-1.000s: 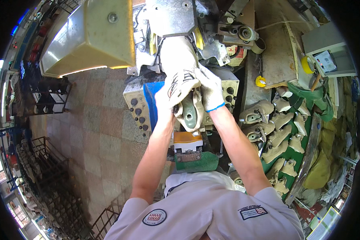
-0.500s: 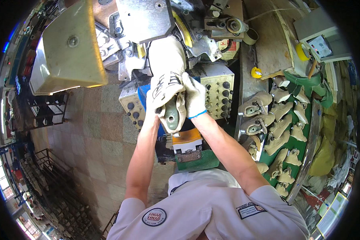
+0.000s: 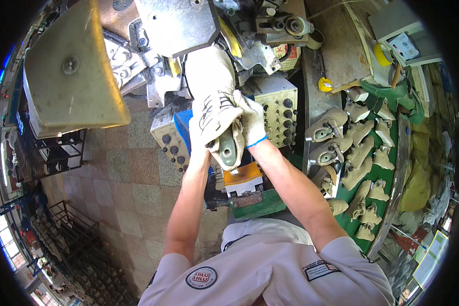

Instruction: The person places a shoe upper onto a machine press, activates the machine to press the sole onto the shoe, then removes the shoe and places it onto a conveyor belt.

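Since half a second ago both hands sit a touch lower and nearer the body, and the shoe's toe points deeper under the machine's steel plate (image 3: 176,25); the grip looks unchanged.

Left hand (image 3: 201,135), gloved, fingers curled tight around the left flank of the shoe (image 3: 214,97). Right hand (image 3: 250,122), gloved with a blue cuff, fingers wrapped over the laced top and right flank. Both hands closed on the shoe; neither is spread.

Shoe: pale beige upper on a grey-green last (image 3: 228,148), heel end toward the person, just below the fingertips, toe up and away beyond the knuckles, against the machine head. Held in the air, tilted.

Below the wrists: orange block (image 3: 242,178) on a green base (image 3: 255,204), close under the heel. Behind the right fingers: panel (image 3: 278,109) with rows of dark knobs. Behind the left fingers: a second knob panel (image 3: 173,145), with something blue just beside it.

Well right of the right hand: green rack (image 3: 375,173) carrying many more lasted shoes, similar colour. Yellow tape roll (image 3: 325,84) on the bench above the rack.

Far left of the left hand: beige housing (image 3: 71,71), tiled floor (image 3: 132,173) beneath.
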